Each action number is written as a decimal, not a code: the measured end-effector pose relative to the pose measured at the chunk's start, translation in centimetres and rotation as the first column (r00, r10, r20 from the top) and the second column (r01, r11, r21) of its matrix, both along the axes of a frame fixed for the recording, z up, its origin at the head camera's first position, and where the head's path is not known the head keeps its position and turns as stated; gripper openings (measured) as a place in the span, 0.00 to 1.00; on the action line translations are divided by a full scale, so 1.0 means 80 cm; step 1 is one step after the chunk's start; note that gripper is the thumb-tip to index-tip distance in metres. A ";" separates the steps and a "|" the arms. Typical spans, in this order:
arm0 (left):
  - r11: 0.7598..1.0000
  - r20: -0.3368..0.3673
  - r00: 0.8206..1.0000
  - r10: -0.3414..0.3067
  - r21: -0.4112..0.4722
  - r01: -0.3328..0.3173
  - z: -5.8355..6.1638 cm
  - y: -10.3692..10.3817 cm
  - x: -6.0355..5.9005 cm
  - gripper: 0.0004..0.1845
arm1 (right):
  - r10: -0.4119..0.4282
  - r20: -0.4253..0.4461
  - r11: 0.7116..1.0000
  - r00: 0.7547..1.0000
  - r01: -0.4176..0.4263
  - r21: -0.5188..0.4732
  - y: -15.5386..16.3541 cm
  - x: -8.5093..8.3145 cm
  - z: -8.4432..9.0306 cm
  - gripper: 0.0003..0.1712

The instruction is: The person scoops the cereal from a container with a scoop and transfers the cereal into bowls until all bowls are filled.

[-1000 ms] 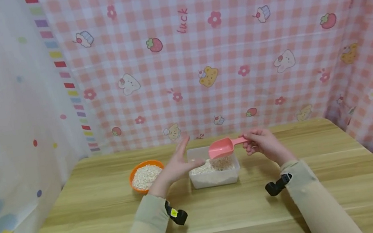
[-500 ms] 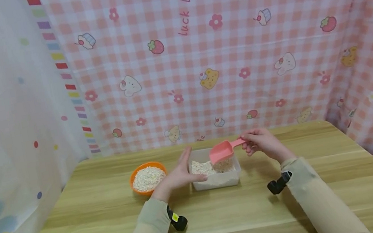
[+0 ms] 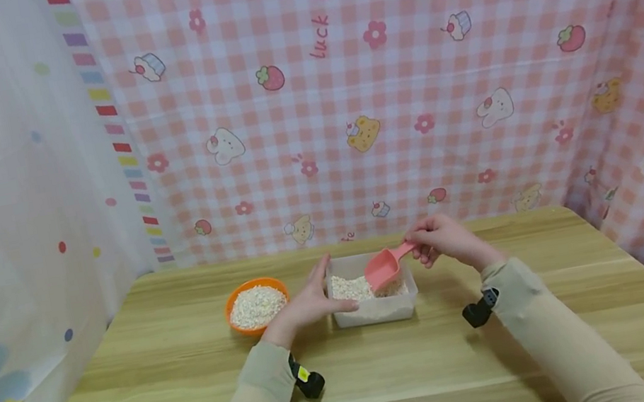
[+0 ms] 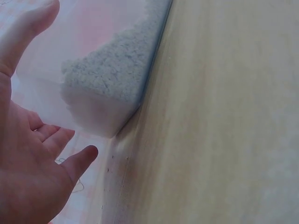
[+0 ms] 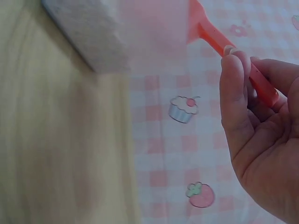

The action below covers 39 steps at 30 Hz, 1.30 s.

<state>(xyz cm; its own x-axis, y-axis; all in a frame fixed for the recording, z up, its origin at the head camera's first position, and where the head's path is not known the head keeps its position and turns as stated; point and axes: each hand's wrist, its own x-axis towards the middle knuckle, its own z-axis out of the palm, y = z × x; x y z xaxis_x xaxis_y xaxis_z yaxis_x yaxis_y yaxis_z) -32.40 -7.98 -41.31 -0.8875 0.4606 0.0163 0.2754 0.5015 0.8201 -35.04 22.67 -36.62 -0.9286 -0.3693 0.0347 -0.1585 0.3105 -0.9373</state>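
Observation:
My right hand [image 3: 449,243] pinches the handle of a pink scoop [image 3: 382,269] between thumb and fingers. The scoop's bowl tilts down inside a translucent white plastic box [image 3: 374,312], its lip at the pale flakes [image 3: 349,287] that look like oats. At the box's left end is my left hand [image 3: 308,304], thumb along the front wall and straight fingers spread toward the back. In the left wrist view, flakes lie heaped against the box wall [image 4: 100,109]. The right wrist view shows the scoop handle [image 5: 217,41] in the fingers, its bowl blurred behind the box wall.
An orange bowl [image 3: 229,312] heaped with similar pale flakes [image 3: 258,306] stands left of the box, close to my left wrist. The wooden table [image 3: 391,375] ends at a pink checked curtain [image 3: 450,157] behind.
My left hand has come down and forward to the box's left end. The right hand has lowered the scoop and tipped it steeper into the flakes.

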 end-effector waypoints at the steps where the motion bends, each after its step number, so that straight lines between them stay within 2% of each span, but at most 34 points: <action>1: 1.000 -0.002 1.000 0.002 -0.003 -0.002 0.000 0.000 0.000 0.62 | 0.002 0.004 1.000 1.000 -0.002 -0.005 -0.001 0.000 -0.004 0.17; 6: 1.000 0.002 1.000 0.001 0.002 -0.001 -0.001 0.000 0.000 0.62 | 0.001 0.002 0.999 1.000 -0.001 -0.041 -0.006 0.003 -0.019 0.17; 12: 1.000 0.012 1.000 -0.001 0.008 0.001 -0.003 -0.001 -0.003 0.63 | -0.028 0.042 0.996 0.999 0.031 -0.078 -0.017 0.004 -0.028 0.17; 25: 1.000 0.036 0.999 0.010 0.019 -0.011 -0.003 0.000 -0.002 0.63 | -0.037 0.035 0.999 0.999 0.038 -0.022 -0.049 0.010 -0.013 0.19; 39: 1.000 0.041 0.999 0.012 0.022 -0.013 -0.003 0.001 0.000 0.63 | -0.067 0.060 0.998 0.996 0.068 -0.016 -0.076 0.017 -0.013 0.16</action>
<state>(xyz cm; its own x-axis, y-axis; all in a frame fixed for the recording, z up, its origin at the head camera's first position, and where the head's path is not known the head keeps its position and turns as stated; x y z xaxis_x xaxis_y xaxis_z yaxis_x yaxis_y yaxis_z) -32.41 -7.90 -41.53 -0.8932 0.4495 -0.0100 0.2353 0.4863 0.8415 -33.67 16.59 -37.62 -0.9520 -0.3056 -0.0149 -0.0818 0.3012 -0.9500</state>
